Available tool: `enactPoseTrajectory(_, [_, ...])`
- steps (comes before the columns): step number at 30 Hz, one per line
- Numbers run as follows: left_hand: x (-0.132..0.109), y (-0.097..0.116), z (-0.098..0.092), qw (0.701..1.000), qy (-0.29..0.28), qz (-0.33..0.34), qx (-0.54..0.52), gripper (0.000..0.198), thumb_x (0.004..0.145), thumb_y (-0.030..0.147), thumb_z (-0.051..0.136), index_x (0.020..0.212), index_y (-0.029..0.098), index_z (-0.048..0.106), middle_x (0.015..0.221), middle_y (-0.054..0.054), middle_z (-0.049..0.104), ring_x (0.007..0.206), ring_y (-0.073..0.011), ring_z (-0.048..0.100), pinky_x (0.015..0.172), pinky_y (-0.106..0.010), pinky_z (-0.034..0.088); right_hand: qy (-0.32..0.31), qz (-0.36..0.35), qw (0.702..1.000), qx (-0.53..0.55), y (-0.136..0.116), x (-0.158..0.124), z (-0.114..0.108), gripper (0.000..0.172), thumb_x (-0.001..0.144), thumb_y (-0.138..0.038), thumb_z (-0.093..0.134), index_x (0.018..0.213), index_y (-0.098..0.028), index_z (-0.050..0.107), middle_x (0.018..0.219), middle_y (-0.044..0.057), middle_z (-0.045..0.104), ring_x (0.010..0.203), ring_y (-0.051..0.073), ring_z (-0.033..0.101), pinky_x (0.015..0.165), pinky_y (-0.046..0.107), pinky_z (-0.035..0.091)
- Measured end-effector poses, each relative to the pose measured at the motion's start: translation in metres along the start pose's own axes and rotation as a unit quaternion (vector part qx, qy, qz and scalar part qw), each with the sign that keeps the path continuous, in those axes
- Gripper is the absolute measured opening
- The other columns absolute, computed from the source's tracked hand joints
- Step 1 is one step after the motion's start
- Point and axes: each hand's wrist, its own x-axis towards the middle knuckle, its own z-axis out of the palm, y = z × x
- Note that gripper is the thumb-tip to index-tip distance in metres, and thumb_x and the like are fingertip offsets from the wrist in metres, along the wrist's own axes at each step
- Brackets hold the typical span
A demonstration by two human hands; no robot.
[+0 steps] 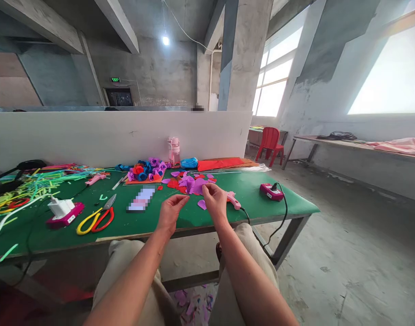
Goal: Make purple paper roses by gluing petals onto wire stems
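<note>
My left hand is raised over the front edge of the green table, thumb and fingertips pinched together; whatever they may grip is too small to see. To its right, my right hand is also closed in a pinch, its fingertips in front of purple paper petals. I cannot tell whether it holds one of them. The two hands are apart. A loose purple petal lies between them on the table. Just right of my right hand lies a pink glue gun, partly hidden by that hand.
Scissors, a blurred phone and a power strip lie left. Behind are paper flowers, a pink bottle and red paper. A corded magenta power strip sits right. A white partition stands behind.
</note>
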Motion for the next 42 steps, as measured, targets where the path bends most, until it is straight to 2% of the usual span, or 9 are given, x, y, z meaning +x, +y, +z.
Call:
enactPoseTrajectory(4, [0.002,-0.004,-0.002,1.000,-0.017,-0.017,-0.003,0.028,0.052,0.038,0.080,0.068,0.017,0.072,0.065,-0.001,0.064,0.056,-0.0082,0.043,0.051,-0.022,0.030,0.008,-0.003,1.000,0.004,0.001,0.000,0.001,0.026,0.076,-0.035,0.047,0.069,-0.017,0.064,0.059,0.001,0.061,0.055,0.014,0.052,0.054,0.024,0.039])
enactPoseTrajectory(9, [0.000,-0.004,-0.001,0.999,-0.031,-0.026,-0.026,0.026,0.051,0.033,0.082,0.067,0.016,0.072,0.062,-0.001,0.062,0.054,-0.0073,0.042,0.051,-0.022,0.031,0.005,-0.007,1.000,-0.002,-0.001,-0.001,0.001,0.026,0.076,-0.035,0.048,0.070,-0.016,0.065,0.062,0.002,0.064,0.056,0.015,0.054,0.057,0.025,0.041])
enactPoseTrajectory(16, [-0.003,-0.001,0.002,0.997,-0.035,-0.044,-0.051,0.026,0.049,0.031,0.082,0.066,0.015,0.072,0.058,-0.001,0.060,0.052,-0.0063,0.042,0.051,-0.022,0.030,-0.013,0.000,1.000,0.004,-0.007,-0.006,0.003,0.027,0.076,-0.036,0.048,0.068,-0.016,0.064,0.059,0.001,0.061,0.054,0.014,0.052,0.054,0.024,0.038])
enactPoseTrajectory(42, [-0.002,-0.007,0.002,0.996,-0.046,-0.040,-0.068,0.024,0.053,0.031,0.081,0.068,0.015,0.072,0.059,0.000,0.060,0.052,-0.0067,0.042,0.053,-0.023,0.032,-0.030,0.023,0.996,0.075,-0.007,-0.011,0.009,0.025,0.073,-0.036,0.050,0.069,-0.015,0.064,0.061,0.000,0.061,0.058,0.014,0.053,0.056,0.023,0.041])
